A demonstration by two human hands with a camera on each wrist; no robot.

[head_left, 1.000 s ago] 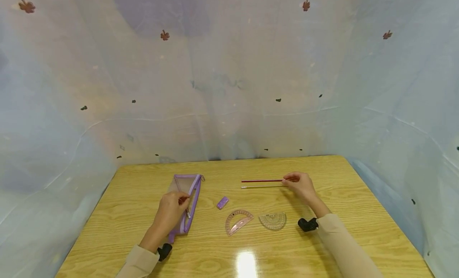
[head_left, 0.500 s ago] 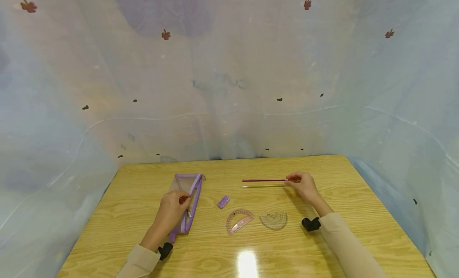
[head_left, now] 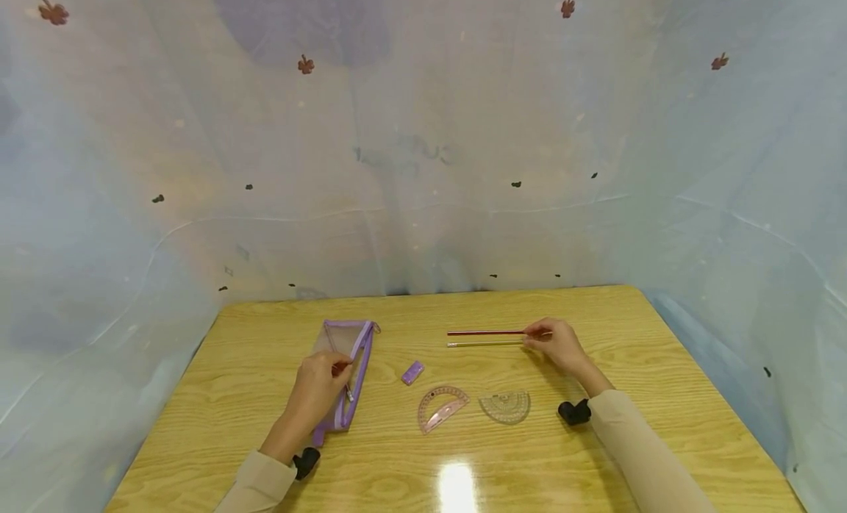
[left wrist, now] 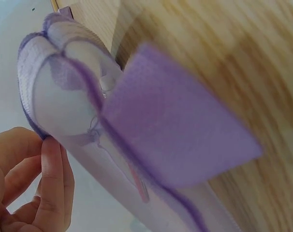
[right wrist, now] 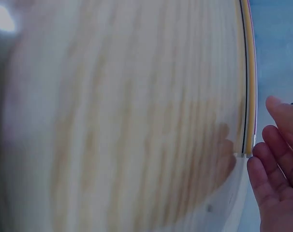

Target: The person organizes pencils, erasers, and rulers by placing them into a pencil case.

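My left hand [head_left: 316,388] pinches the opening edge of a mesh pencil case [left wrist: 71,41] with purple trim between thumb and fingers. The zip side gapes, and a pencil [head_left: 349,395] with a white end shows inside. On the right, my right hand [head_left: 559,349] is at the right ends of two pencils, one red [head_left: 486,333] and one yellow [head_left: 486,344], lying parallel on the table. In the right wrist view its thumb and fingers [right wrist: 277,169] are spread apart beside the pencil ends, with nothing gripped between them.
A purple eraser [head_left: 412,372] lies right of the case. Nearer me are a pink protractor [head_left: 445,417] and a clear protractor [head_left: 506,408] on the wooden table [head_left: 397,469]. A patterned curtain [head_left: 423,131] hangs behind the table.
Over the last half second my right hand has shifted slightly left along the pencil ends. My left hand keeps its hold on the case; the pencils stay put.
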